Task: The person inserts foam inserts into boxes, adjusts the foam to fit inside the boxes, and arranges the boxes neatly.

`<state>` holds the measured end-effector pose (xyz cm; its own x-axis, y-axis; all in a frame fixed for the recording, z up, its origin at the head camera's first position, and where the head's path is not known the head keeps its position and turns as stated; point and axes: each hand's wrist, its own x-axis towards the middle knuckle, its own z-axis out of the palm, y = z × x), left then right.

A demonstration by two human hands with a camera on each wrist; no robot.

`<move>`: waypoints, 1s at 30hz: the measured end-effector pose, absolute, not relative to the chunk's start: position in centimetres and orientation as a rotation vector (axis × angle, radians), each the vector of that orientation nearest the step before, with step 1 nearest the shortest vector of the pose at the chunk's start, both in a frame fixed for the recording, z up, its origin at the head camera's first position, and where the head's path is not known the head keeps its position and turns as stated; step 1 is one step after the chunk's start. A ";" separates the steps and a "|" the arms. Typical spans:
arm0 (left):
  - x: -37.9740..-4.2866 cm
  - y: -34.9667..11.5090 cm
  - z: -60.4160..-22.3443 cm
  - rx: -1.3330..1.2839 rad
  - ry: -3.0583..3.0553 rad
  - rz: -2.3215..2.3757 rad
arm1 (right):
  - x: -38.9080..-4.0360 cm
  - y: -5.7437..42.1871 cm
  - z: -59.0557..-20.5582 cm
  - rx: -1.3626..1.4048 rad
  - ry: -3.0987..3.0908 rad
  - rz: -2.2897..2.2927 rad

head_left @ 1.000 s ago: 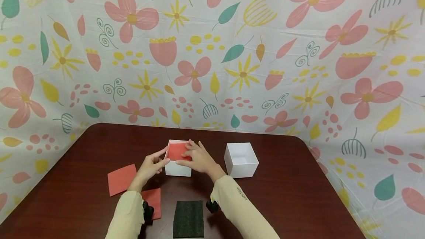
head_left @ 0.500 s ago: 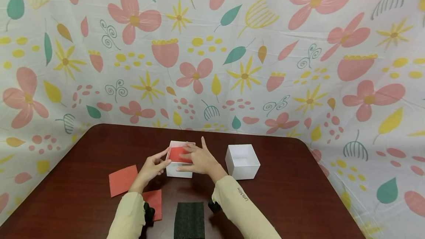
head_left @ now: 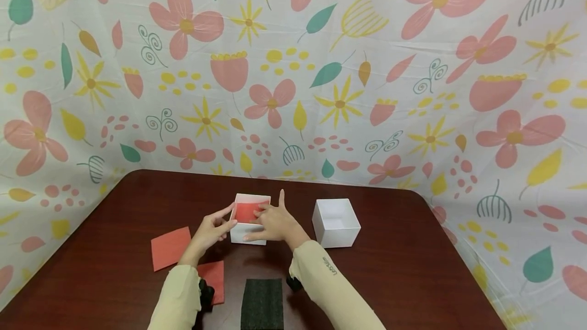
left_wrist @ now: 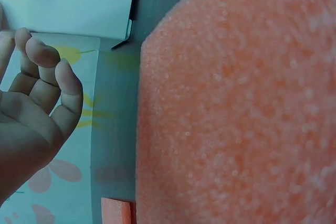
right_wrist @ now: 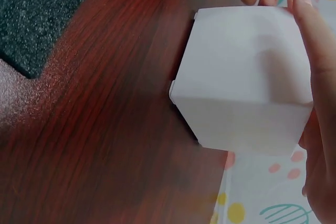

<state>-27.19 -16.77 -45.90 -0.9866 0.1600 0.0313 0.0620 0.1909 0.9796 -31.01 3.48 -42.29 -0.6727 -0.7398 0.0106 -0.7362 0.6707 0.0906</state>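
Observation:
A white open-topped box [head_left: 255, 236] stands at the middle of the table, with a red felt-like square [head_left: 245, 212] inside it. At its left side, my left hand [head_left: 206, 233] holds the box between thumb and index finger. My right hand [head_left: 277, 225] reaches over the right rim, fingers bent down onto the red square and one finger raised. Its thumb lies along the box's front. In the right wrist view the white box [right_wrist: 241, 56] shows its outer walls, with the right thumb [right_wrist: 315, 40] along its edge. The fingertips inside the box are partly hidden.
A second white box [head_left: 337, 230], open upward, stands to the right. Two red squares lie at the left: one farther out [head_left: 170, 249], one [head_left: 216, 281] partly under my left sleeve. A dark felt-like square [head_left: 262, 303] lies at the front. Patterned cloth [head_left: 293, 90] hangs behind the table.
My right hand lifted and spread its fingers, then bent them back down into the box, leaving one finger raised. My left hand keeps its place at the box's left side.

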 end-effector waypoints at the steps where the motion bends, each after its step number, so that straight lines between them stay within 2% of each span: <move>1: -27.3 -16.8 -46.0 0.216 2.374 1.934 | -31.0 3.4 -42.2 1.246 -2.829 -0.143; 6: -27.3 -16.8 -46.2 0.194 2.401 1.919 | -31.0 3.0 -42.2 1.232 -2.843 -0.154; 22: -27.3 -16.8 -46.4 0.217 2.396 1.924 | -30.5 4.1 -42.3 1.224 -2.787 0.256; 30: -26.5 -16.5 -44.8 0.240 2.411 1.904 | -30.2 4.9 -41.9 1.229 -2.768 0.397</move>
